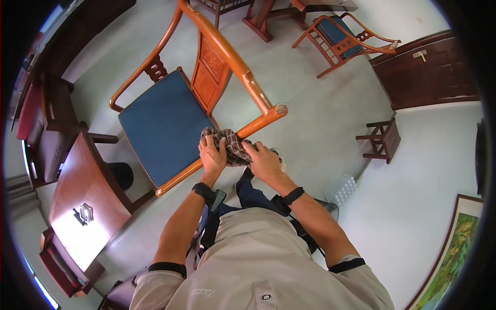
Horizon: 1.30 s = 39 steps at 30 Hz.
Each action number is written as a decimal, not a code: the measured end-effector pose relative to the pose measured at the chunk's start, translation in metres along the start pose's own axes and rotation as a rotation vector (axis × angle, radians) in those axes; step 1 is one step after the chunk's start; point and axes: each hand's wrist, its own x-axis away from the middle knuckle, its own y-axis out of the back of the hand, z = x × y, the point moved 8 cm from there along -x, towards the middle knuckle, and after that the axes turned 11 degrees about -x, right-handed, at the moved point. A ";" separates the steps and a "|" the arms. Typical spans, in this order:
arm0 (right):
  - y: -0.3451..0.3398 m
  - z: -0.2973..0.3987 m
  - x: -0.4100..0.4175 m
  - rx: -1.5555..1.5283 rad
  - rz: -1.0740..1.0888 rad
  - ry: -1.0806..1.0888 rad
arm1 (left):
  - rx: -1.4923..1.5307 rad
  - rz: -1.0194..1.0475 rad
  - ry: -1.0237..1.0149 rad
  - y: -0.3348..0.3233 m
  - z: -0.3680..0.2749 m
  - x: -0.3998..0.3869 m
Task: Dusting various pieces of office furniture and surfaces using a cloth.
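Note:
A wooden armchair (211,69) with a blue seat cushion (166,124) stands in front of me. Over its near armrest (257,126) lies a brown checked cloth (232,147), bunched around the wood. My left hand (213,155) grips the cloth beside the seat's edge, fingers bent over it. On the cloth's other end is my right hand (265,162), its fingers curled into the fabric. The stretch of armrest beneath the cloth is hidden. Both ends of the rail show bare, glossy wood.
At left stands a wooden table (93,186) with a small object (84,214) on it, and a black bin (121,175) beside it. A low wooden stool (381,140), a pack of bottles (341,190) and another armchair (345,38) are to the right. A dark door (426,73) lies beyond.

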 end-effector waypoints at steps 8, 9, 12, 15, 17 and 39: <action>0.119 -0.010 0.007 0.061 -0.236 0.264 | 0.282 -0.140 -0.044 0.024 -0.094 -0.009; 0.138 -0.008 0.008 0.061 -0.266 0.304 | 0.334 -0.146 -0.050 0.029 -0.107 -0.012; 0.177 0.000 0.004 0.012 -0.278 0.376 | 0.366 -0.172 -0.042 0.049 -0.128 -0.013; 0.208 0.013 -0.006 -0.034 -0.248 0.443 | 0.404 -0.229 -0.004 0.067 -0.138 -0.015; 0.235 0.025 -0.018 -0.198 -0.256 0.467 | 0.453 -0.265 -0.043 0.084 -0.144 -0.022; 0.184 0.010 -0.135 -0.499 0.280 0.447 | 0.631 -0.062 -0.012 0.063 -0.102 -0.096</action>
